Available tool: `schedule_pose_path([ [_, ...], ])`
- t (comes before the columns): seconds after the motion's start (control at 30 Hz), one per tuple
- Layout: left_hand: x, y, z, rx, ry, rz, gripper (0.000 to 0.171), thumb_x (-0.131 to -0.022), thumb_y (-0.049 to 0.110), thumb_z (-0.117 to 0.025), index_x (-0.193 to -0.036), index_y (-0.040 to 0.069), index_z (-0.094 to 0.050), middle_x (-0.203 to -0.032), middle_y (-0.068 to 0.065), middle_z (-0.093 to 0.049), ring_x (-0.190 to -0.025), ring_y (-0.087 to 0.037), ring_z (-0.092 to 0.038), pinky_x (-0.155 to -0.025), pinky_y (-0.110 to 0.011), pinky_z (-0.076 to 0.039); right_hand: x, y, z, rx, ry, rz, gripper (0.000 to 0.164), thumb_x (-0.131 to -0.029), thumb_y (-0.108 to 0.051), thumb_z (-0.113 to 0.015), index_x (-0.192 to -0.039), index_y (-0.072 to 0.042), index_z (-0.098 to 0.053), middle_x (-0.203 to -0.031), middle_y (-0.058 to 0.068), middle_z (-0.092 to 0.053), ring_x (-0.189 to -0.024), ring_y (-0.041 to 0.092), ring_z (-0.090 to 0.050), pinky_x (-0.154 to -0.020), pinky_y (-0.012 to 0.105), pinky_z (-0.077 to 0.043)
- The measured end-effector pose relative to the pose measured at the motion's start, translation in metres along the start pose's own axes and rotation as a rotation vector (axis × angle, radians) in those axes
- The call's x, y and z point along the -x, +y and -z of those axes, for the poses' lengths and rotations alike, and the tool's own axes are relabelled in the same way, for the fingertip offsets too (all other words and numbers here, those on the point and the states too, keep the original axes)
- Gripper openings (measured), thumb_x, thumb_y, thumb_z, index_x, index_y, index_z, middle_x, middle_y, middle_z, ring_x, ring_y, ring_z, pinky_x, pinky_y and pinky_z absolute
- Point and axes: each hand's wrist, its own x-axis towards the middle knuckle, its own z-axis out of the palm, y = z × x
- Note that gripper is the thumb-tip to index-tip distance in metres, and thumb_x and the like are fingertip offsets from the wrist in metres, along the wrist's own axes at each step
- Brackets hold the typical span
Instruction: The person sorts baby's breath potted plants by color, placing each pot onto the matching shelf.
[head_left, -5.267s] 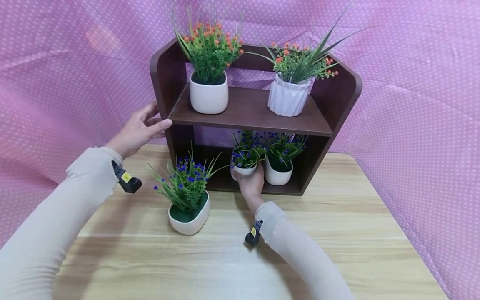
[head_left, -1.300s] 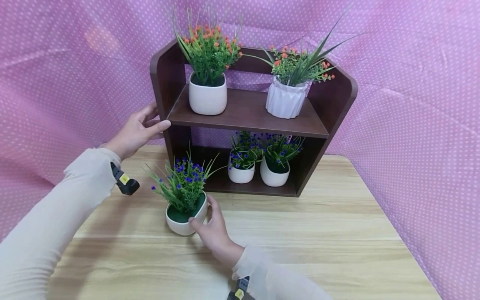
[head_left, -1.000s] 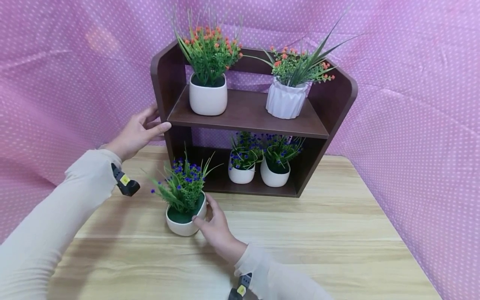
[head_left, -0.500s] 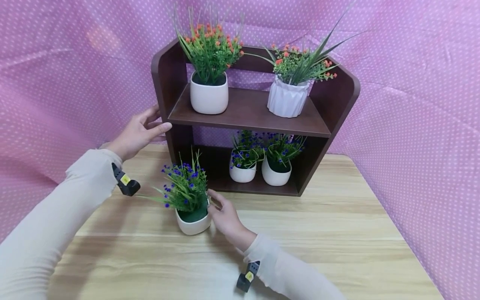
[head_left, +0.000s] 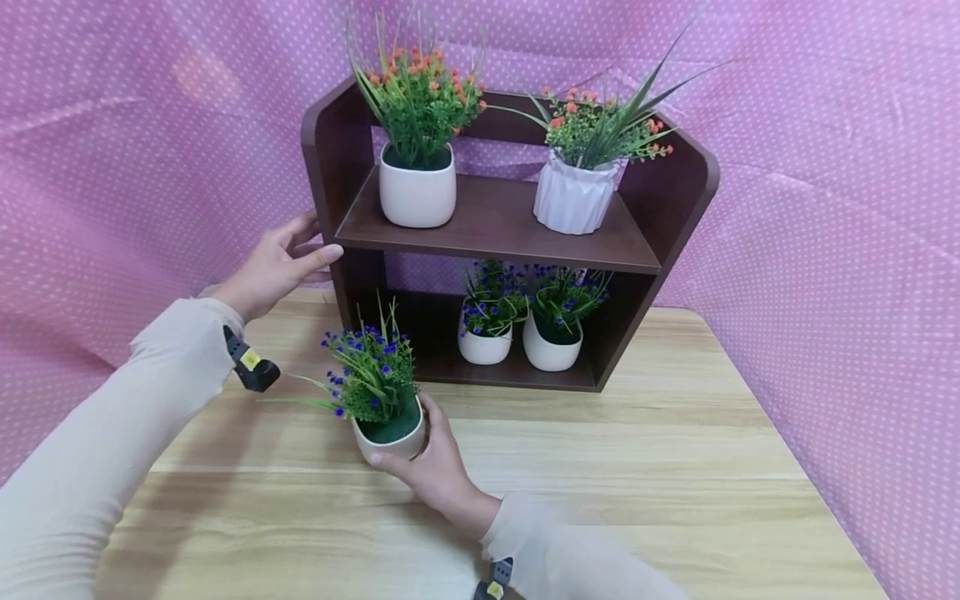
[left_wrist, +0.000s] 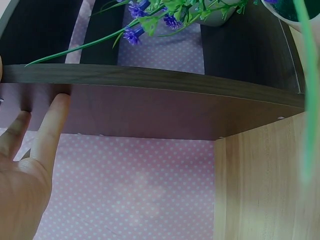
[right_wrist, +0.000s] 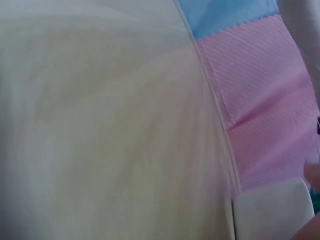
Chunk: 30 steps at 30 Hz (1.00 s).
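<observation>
In the head view my right hand (head_left: 441, 477) grips a white pot of artificial purple flowers (head_left: 369, 375), standing in front of the shelf. The thumb lies on the pot's near side and the fingers reach round its right side, partly hidden. At the left, my left hand (head_left: 272, 265) touches the side panel of the dark brown two-tier shelf (head_left: 495, 246). Its thumb is at the front edge; the left wrist view has two straight fingers (left_wrist: 52, 132) pressed against the panel's outer face. Part of the white pot (right_wrist: 272, 212) enters the right wrist view's lower corner.
Two white pots of purple flowers (head_left: 485, 346) (head_left: 552, 352) stand on the lower tier's right half. Above are a smooth white pot (head_left: 417, 196) and a pleated white pot (head_left: 574, 200), both with orange flowers. Pink dotted cloth (head_left: 825, 208) hangs around the wooden table (head_left: 675, 450).
My right hand has left a pot on the lower tier and moved to the front one. That pot has turned and shifted slightly right, and the fingers have regripped it. My left hand stays put.
</observation>
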Motion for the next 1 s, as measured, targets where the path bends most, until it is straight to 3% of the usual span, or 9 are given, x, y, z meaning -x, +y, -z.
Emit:
schedule_pose_path([
  [0.43, 0.001, 0.002, -0.001, -0.008, 0.005, 0.001, 0.064, -0.095, 0.017, -0.06, -0.152, 0.017, -0.029, -0.153, -0.017, -0.032, -0.128, -0.027, -0.049, -0.082, -0.02, -0.055, 0.0, 0.005, -0.024, 0.059, 0.18, 0.009, 0.105, -0.062, -0.019, -0.091, -0.146, -0.01, -0.03, -0.137, 0.01, -0.042, -0.123, 0.026, -0.044, -0.108, 0.042, -0.036],
  [0.73, 0.001, 0.002, -0.002, -0.024, 0.006, 0.003, 0.063, -0.096, 0.017, -0.06, -0.151, 0.016, -0.03, -0.153, -0.016, -0.031, -0.13, -0.035, -0.045, -0.081, -0.019, -0.055, -0.002, 0.005, -0.027, 0.071, 0.22, -0.017, 0.102, -0.061, -0.016, -0.091, -0.145, -0.012, -0.033, -0.136, 0.007, -0.045, -0.123, 0.024, -0.046, -0.107, 0.04, -0.037],
  [1.0, 0.001, 0.001, -0.001, -0.031, 0.0, 0.004, 0.065, -0.096, 0.02, -0.06, -0.152, 0.018, -0.028, -0.155, -0.015, -0.029, -0.132, -0.037, -0.042, -0.082, -0.019, -0.055, -0.004, 0.003, -0.024, 0.066, 0.2, -0.049, 0.102, -0.062, -0.015, -0.09, -0.146, -0.012, -0.033, -0.135, 0.007, -0.047, -0.122, 0.024, -0.047, -0.106, 0.04, -0.038],
])
